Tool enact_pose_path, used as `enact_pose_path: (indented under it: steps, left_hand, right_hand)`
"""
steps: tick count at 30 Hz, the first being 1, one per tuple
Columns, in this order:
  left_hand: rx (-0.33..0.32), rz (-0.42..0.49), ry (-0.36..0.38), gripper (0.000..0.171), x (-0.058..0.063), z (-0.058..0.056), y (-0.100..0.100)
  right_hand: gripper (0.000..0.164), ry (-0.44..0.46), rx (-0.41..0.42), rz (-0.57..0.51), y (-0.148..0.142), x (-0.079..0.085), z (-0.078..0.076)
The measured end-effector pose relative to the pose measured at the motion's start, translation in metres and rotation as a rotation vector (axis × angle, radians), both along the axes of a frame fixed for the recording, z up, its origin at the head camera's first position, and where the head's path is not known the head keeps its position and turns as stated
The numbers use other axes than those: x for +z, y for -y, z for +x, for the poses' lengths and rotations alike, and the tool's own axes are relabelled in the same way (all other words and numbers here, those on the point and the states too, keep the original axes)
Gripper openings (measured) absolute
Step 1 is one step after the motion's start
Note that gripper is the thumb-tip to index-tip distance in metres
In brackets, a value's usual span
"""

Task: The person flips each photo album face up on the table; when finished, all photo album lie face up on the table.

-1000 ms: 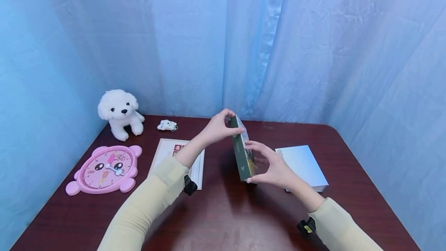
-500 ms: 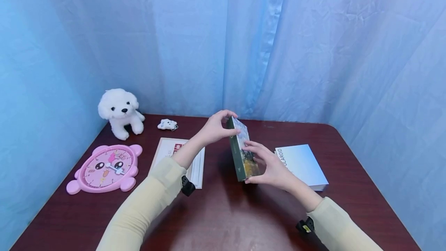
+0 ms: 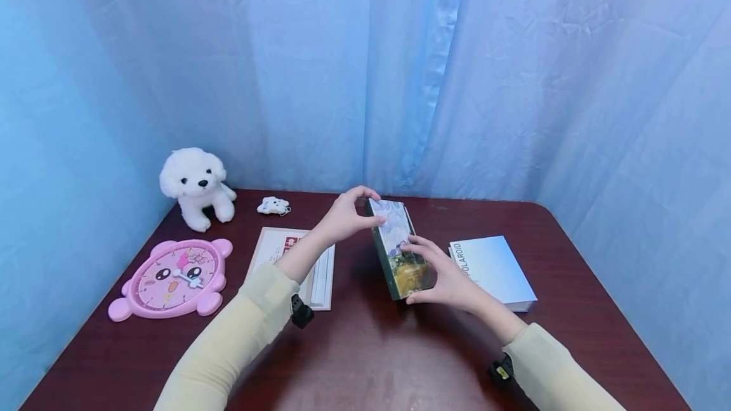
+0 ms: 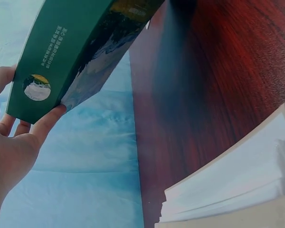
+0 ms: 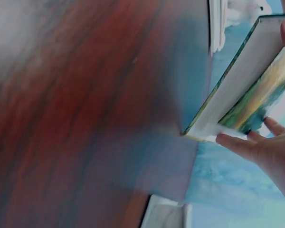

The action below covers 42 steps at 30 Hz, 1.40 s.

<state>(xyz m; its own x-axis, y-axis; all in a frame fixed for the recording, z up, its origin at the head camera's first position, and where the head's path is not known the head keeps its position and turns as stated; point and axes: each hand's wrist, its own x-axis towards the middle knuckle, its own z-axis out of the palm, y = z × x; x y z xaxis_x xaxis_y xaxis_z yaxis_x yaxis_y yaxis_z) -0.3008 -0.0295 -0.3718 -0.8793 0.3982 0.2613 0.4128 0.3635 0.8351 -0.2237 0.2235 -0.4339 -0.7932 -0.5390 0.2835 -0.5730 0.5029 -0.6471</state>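
Observation:
A book-shaped box (image 3: 394,227) with a green spine and a painted landscape cover is held tilted above the middle of the table in the head view. My left hand (image 3: 348,214) grips its far upper end, thumb on the cover side. At the near lower end, my right hand (image 3: 445,274) holds it between thumb and fingers. White lettering and a round picture mark the green spine (image 4: 42,61) in the left wrist view. The right wrist view shows a pale side of the box with a painted strip (image 5: 259,97), fingers against it.
A white box lettered POLAROID (image 3: 493,271) lies to the right. Left of the hands are a flat white item with red print (image 3: 271,249), a pink clock (image 3: 177,278), a white plush dog (image 3: 197,182) and a small plush charm (image 3: 274,205). Blue curtains (image 3: 314,81) enclose the table.
Both hands have turned the book-shaped box so its painted cover faces up more and the green spine shows less. The upper end has shifted slightly left and down.

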Motion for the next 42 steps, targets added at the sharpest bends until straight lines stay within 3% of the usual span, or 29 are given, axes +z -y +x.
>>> enact_pose_path:
  steps: [9,14,19,26,31,38,42]
  left_hand:
    - [-0.027,0.034,0.028,0.04,-0.008,-0.003,0.008]
    - [-0.081,0.065,0.077,0.042,-0.012,-0.007,0.014]
    - [-0.131,0.046,0.047,0.049,-0.015,-0.008,0.018]
    - [-0.115,-0.052,-0.032,0.047,-0.03,-0.015,0.022]
    - [-0.118,-0.11,-0.043,0.047,-0.036,-0.019,0.025]
    - [-0.168,-0.178,-0.05,0.042,-0.042,-0.024,0.026]
    - [-0.213,-0.257,-0.037,0.05,-0.047,-0.025,0.024]
  right_hand:
    - [0.092,0.139,-0.049,-0.025,-0.014,-0.019,-0.016]
    - [0.094,0.152,-0.066,0.009,-0.018,-0.024,-0.022]
    - [0.098,0.15,-0.078,0.058,-0.017,-0.022,-0.022]
    - [0.099,0.111,-0.102,0.113,-0.015,-0.019,-0.016]
    - [0.099,0.1,-0.12,0.152,-0.013,-0.018,-0.013]
    - [0.101,0.11,-0.13,0.194,-0.013,-0.017,-0.017]
    - [0.101,0.092,-0.138,0.253,-0.013,-0.017,-0.017]
